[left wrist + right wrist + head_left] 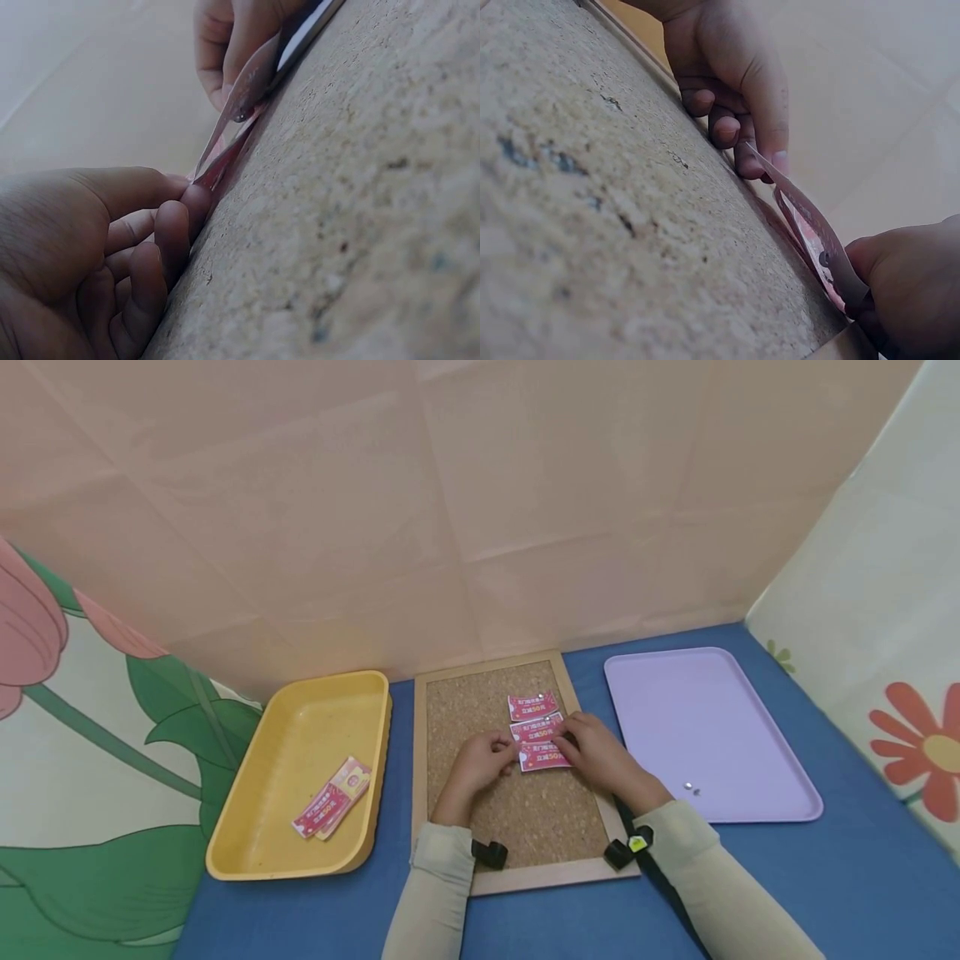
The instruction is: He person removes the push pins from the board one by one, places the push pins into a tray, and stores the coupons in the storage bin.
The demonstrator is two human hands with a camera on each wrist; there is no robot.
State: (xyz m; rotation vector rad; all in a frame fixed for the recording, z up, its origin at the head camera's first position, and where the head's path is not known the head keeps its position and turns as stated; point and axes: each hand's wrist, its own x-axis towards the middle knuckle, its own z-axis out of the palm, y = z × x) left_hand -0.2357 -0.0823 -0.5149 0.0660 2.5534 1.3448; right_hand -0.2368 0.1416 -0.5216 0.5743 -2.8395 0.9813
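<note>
Three pink-red paper coupons are lined up one above another on a wood-framed corkboard [517, 822]. My left hand [478, 767] pinches the left end of the lowest coupon [542, 757] between thumb and finger. At its right end, my right hand [606, 758] holds the same coupon. In the right wrist view this coupon [814, 217] stands tilted off the cork, with a small metal pin [824, 259] showing behind it. Above it lie the middle coupon [534, 727] and the top coupon [531, 707], each with a small shiny pin near its upper edge.
Left of the board, a yellow bin [300, 864] holds a few overlapping coupons [330, 797]. On the right, a lilac tray [705, 718] carries small silver pins [688, 786] near its front left edge. A blue cloth [352, 914] covers the table, and a fabric wall rises behind.
</note>
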